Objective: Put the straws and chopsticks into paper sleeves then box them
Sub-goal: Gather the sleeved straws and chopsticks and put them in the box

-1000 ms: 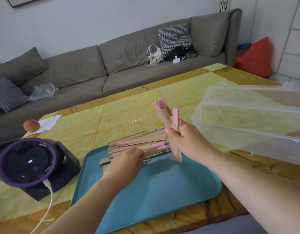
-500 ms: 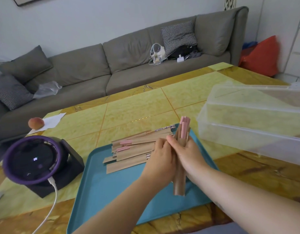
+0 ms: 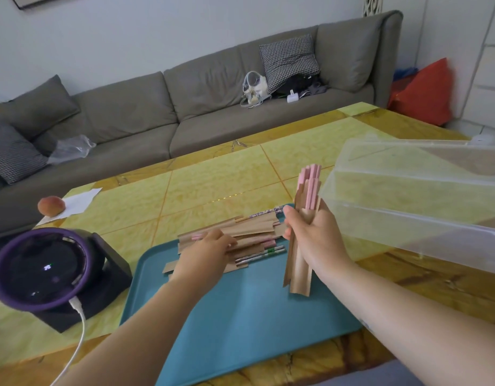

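Observation:
My right hand (image 3: 314, 240) grips an upright bundle of sleeved pink straws (image 3: 306, 218), pink tips sticking up, brown paper ends hanging over the blue tray (image 3: 240, 324). At the tray's far end lies a pile of brown paper sleeves with straws and chopsticks (image 3: 252, 235). My left hand (image 3: 204, 254) rests on the left part of that pile with its fingers curled over the sleeves; whether it holds one is hidden. A clear plastic box (image 3: 413, 207) stands at the right of the tray.
A purple-rimmed round device on a black stand (image 3: 43, 271) with a white cable sits left of the tray. A peach (image 3: 51, 205) lies on white paper at the table's far left edge. A grey sofa runs behind the yellow table (image 3: 213, 185).
My left hand has let go of the bundle and moved left onto the pile on the tray. My right hand has lifted the bundle slightly to the right, toward the clear box.

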Demonstrator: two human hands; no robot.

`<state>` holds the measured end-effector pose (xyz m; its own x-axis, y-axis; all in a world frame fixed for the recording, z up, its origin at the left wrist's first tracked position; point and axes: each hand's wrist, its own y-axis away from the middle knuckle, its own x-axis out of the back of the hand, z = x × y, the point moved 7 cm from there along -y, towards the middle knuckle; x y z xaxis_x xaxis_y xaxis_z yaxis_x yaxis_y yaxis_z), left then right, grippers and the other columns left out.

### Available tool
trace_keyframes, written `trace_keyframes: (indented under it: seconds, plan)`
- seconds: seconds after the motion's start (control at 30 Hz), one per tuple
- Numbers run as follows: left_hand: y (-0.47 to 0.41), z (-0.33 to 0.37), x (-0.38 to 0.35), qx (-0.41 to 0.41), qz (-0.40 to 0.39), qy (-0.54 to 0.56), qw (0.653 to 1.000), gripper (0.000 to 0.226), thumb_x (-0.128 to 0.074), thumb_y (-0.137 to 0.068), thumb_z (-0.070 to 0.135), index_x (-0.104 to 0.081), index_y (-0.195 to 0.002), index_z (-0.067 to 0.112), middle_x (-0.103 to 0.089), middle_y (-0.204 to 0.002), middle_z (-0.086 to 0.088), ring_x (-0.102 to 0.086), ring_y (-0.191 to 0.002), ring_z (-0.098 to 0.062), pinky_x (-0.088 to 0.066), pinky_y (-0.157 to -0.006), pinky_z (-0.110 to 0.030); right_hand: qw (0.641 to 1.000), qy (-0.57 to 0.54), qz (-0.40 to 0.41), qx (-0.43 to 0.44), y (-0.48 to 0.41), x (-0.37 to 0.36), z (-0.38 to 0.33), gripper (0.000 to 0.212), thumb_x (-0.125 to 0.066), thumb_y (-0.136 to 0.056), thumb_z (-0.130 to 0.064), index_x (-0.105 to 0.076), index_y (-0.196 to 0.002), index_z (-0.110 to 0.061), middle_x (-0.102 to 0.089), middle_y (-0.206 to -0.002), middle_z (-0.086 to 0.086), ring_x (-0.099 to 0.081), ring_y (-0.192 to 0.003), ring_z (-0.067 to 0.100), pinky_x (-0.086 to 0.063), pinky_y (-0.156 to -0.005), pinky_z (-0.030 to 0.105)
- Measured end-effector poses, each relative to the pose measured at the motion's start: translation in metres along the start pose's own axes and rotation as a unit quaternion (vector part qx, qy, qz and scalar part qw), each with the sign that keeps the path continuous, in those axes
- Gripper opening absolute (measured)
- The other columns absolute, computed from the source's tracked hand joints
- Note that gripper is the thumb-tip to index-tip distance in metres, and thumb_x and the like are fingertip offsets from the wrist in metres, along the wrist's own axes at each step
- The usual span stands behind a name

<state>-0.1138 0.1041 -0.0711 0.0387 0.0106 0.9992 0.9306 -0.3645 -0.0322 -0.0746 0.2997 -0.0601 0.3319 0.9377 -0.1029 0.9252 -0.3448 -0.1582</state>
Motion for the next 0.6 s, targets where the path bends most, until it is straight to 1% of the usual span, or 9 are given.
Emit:
trace_keyframes:
  seconds: [0.1, 0.17, 0.23, 0.3, 0.37, 0.4, 0.47, 0.53, 0.6]
  plan:
    - [0.004, 0.002, 0.014, -0.03, 0.079, 0.004, 0.996, 0.029, -0.049, -0.092, 0.011, -0.062, -0.115, 0.024, -0.059, -0.113, 0.005, -0.058, -0.1, -0.023, -0.049, -0.07, -0.034, 0.995, 0.073, -0.004, 0.065, 0.004, -0.001, -0.014, 0.016, -0.064, -0.086, -0.027, -0.051, -0.094, -0.021, -0.061, -0.077, 0.006, -0.064, -0.067, 0.021, -0.053, -0.064, 0.034]
    - [0.01, 0.002, 0.028, -0.017, 0.146, 0.077, 0.986, 0.02, -0.053, -0.092, 0.012, -0.066, -0.107, 0.019, -0.061, -0.101, 0.004, -0.061, -0.086, -0.023, -0.048, -0.064, -0.034, 0.995, 0.072, -0.015, 0.074, 0.007, -0.004, -0.015, 0.023, -0.067, -0.083, -0.029, -0.052, -0.097, -0.02, -0.062, -0.08, 0.005, -0.065, -0.073, 0.021, -0.056, -0.068, 0.036]
    - [0.014, 0.0, 0.04, 0.048, 0.172, 0.205, 0.962, 0.014, -0.055, -0.092, 0.014, -0.064, -0.102, 0.019, -0.06, -0.091, 0.007, -0.059, -0.076, -0.019, -0.049, -0.063, -0.034, 0.995, 0.071, -0.019, 0.072, 0.008, -0.005, -0.012, 0.027, -0.07, -0.08, -0.029, -0.051, -0.098, -0.021, -0.063, -0.079, 0.004, -0.066, -0.075, 0.021, -0.056, -0.069, 0.035]
    - [0.017, 0.006, 0.041, 0.113, 0.145, 0.353, 0.917, 0.013, -0.057, -0.09, 0.015, -0.063, -0.099, 0.023, -0.064, -0.086, 0.009, -0.061, -0.074, -0.016, -0.048, -0.06, -0.029, 0.994, 0.078, -0.014, 0.069, 0.008, -0.005, -0.01, 0.027, -0.072, -0.079, -0.029, -0.051, -0.095, -0.022, -0.06, -0.075, -0.002, -0.064, -0.073, 0.014, -0.052, -0.065, 0.025]
    - [0.021, 0.024, 0.038, 0.126, 0.112, 0.449, 0.877, 0.015, -0.058, -0.089, 0.016, -0.066, -0.099, 0.025, -0.069, -0.085, 0.007, -0.064, -0.074, -0.011, -0.05, -0.061, -0.025, 0.994, 0.076, -0.021, 0.075, 0.01, -0.007, -0.011, 0.027, -0.073, -0.078, -0.029, -0.052, -0.092, -0.023, -0.057, -0.073, -0.009, -0.059, -0.067, 0.002, -0.045, -0.061, 0.013]
    - [0.023, 0.036, 0.037, 0.117, 0.103, 0.487, 0.859, 0.016, -0.059, -0.089, 0.015, -0.068, -0.098, 0.025, -0.071, -0.084, 0.006, -0.065, -0.074, -0.01, -0.051, -0.063, -0.023, 0.994, 0.073, -0.03, 0.079, 0.012, -0.009, -0.012, 0.028, -0.075, -0.076, -0.029, -0.053, -0.093, -0.023, -0.057, -0.074, -0.01, -0.058, -0.068, 0.0, -0.043, -0.06, 0.01]
    - [0.026, 0.06, 0.034, 0.087, 0.083, 0.551, 0.826, 0.022, -0.056, -0.09, 0.01, -0.071, -0.095, 0.025, -0.074, -0.085, 0.002, -0.067, -0.079, -0.011, -0.052, -0.072, -0.023, 0.994, 0.053, -0.044, 0.088, 0.018, -0.015, -0.012, 0.032, -0.078, -0.073, -0.028, -0.056, -0.096, -0.024, -0.063, -0.081, -0.009, -0.061, -0.075, -0.001, -0.045, -0.063, 0.011]
    - [0.028, 0.076, 0.028, 0.086, 0.068, 0.599, 0.793, 0.03, -0.049, -0.09, 0.004, -0.072, -0.096, 0.023, -0.074, -0.088, -0.005, -0.068, -0.083, -0.017, -0.053, -0.077, -0.031, 0.994, 0.041, -0.026, 0.094, 0.021, -0.015, -0.012, 0.036, -0.081, -0.069, -0.028, -0.056, -0.095, -0.03, -0.065, -0.084, -0.009, -0.062, -0.079, 0.0, -0.047, -0.066, 0.012]
    - [0.028, 0.081, 0.026, 0.089, 0.066, 0.61, 0.784, 0.032, -0.048, -0.091, 0.003, -0.071, -0.1, 0.021, -0.075, -0.091, -0.002, -0.069, -0.09, -0.018, -0.054, -0.079, -0.029, 0.996, 0.041, -0.01, 0.085, 0.02, -0.012, -0.013, 0.034, -0.081, -0.069, -0.029, -0.054, -0.09, -0.033, -0.064, -0.083, -0.009, -0.062, -0.077, -0.001, -0.045, -0.065, 0.009]
